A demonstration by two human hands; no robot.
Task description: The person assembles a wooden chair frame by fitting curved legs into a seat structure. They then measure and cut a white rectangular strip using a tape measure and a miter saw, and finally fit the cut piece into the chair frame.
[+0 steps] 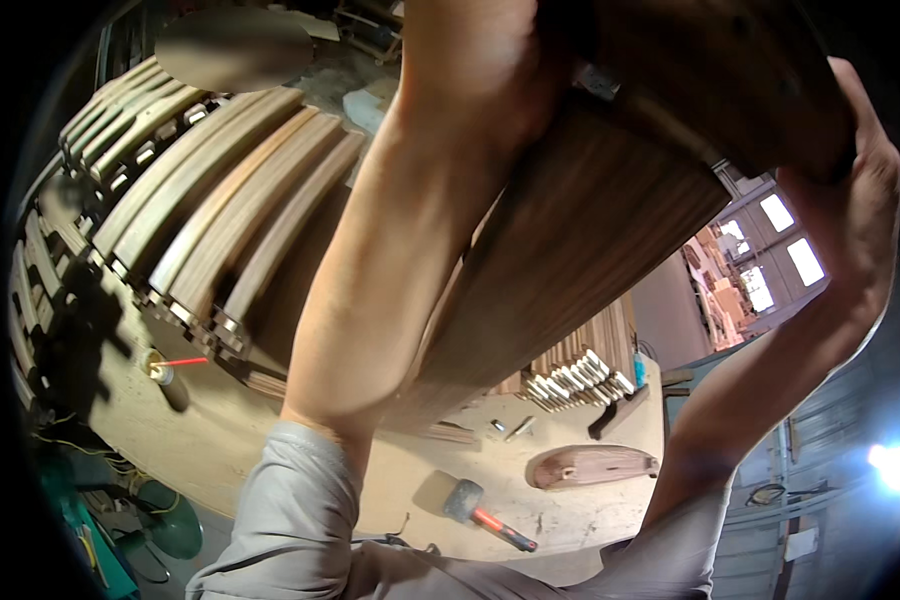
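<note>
Raised close to my face, the dark curved wooden panel (610, 220) rides between both arms, lifted above the workbench (270, 440). My left hand (480, 60) presses its near face, fingers hidden, so I cannot tell their spread; my right hand (860, 190) wraps the far edge. Below, a rubber mallet (480, 510) and stacked curved slats (220, 210) leave bare bench between them.

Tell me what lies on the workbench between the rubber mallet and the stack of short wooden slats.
In the head view, a dark curved wooden piece lies between the rubber mallet and the slat stack; small metal bits sit nearby on the workbench.
</note>
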